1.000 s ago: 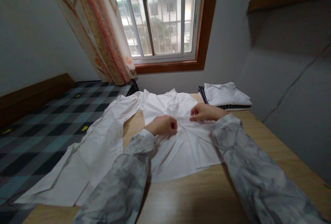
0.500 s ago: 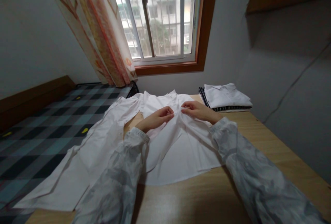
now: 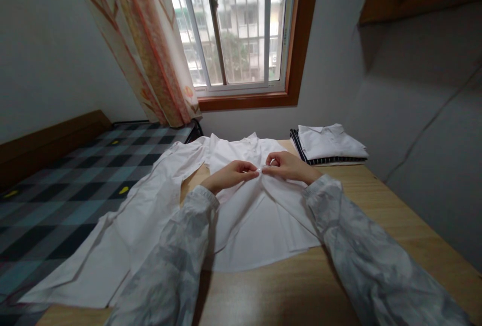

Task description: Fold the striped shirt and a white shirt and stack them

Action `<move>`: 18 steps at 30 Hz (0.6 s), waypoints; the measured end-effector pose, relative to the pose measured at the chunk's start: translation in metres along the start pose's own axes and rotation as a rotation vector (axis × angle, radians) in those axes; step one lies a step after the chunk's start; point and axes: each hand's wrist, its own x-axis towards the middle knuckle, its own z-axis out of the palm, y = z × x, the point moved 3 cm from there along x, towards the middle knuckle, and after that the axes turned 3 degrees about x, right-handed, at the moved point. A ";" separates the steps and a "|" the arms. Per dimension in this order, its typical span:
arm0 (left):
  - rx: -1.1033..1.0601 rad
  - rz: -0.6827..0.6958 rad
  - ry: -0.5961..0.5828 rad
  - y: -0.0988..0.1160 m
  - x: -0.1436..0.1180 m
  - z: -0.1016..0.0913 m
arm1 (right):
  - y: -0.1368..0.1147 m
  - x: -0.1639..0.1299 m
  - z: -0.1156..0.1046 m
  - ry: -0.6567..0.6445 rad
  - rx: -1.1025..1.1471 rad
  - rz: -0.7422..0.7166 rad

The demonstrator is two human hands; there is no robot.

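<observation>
A white long-sleeved shirt (image 3: 248, 225) lies spread on a wooden table (image 3: 380, 200), its left sleeve trailing off toward the bed. My left hand (image 3: 231, 174) pinches the shirt's front edge near the chest. My right hand (image 3: 286, 165) pinches the opposite front edge right beside it, fingertips of both hands almost touching at the middle of the shirt. Both of my arms wear grey patterned sleeves.
A stack of folded clothes (image 3: 329, 144), white on top of dark striped, sits at the table's far right. A bed with a checked cover (image 3: 64, 185) lies to the left. A window with a floral curtain (image 3: 150, 49) is behind.
Both hands have moved up the shirt front, from the mid-body toward the chest, and now meet closer together. The shirt's front panels have shifted with them.
</observation>
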 end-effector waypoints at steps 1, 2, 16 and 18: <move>0.000 0.007 0.009 0.003 -0.001 -0.001 | -0.001 0.000 -0.001 0.027 -0.025 -0.005; -0.002 0.015 0.017 0.006 -0.002 -0.003 | -0.002 0.000 -0.002 0.056 -0.052 -0.013; -0.013 -0.078 0.065 0.002 0.002 0.009 | 0.001 0.005 0.004 -0.033 0.153 -0.032; 0.002 -0.089 0.084 -0.001 0.003 0.008 | 0.001 0.006 0.004 -0.041 0.180 -0.079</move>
